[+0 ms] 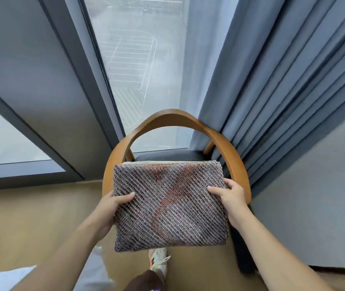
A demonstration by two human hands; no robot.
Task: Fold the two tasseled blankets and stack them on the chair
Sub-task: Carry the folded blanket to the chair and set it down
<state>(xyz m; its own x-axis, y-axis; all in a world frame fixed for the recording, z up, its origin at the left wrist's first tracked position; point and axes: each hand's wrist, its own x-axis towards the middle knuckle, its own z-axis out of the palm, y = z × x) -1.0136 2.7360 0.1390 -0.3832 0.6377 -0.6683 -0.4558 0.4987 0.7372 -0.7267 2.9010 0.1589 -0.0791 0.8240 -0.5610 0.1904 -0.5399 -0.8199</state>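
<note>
The folded blanket (170, 206) is a flat, tidy rectangle of grey-brown diagonal weave with a faded red motif, held level in the air over the front of the chair (238, 164). Along its far edge a paler strip shows; I cannot tell whether that is its own inner layer or a second blanket beneath it. No tassels are in sight, so they seem tucked inside.

The left hand (112, 206) grips the blanket's left edge, thumb lying on top and fingers hidden below. The right hand (231, 199) holds the right edge the same way, fingertips curled over the top. Both are closed on the cloth, one at each side, so the bundle does not sag.

The far edge of the blanket reaches over the dark seat (167, 157), of which only a band by the back edge shows; the near edge hangs out past the seat's front, above the floor (30, 217) and a shoe (159, 260).

This looks like the placing step. To do it well, I would carry the bundle further in under the curved wooden back, keep it level, set the far edge down first, then slide the fingers out sideways so the layers do not drag open. It should sit square to the seat's front edge and clear of the curtain (282, 80) at the chair's right. Behind stands the window (135, 70).
</note>
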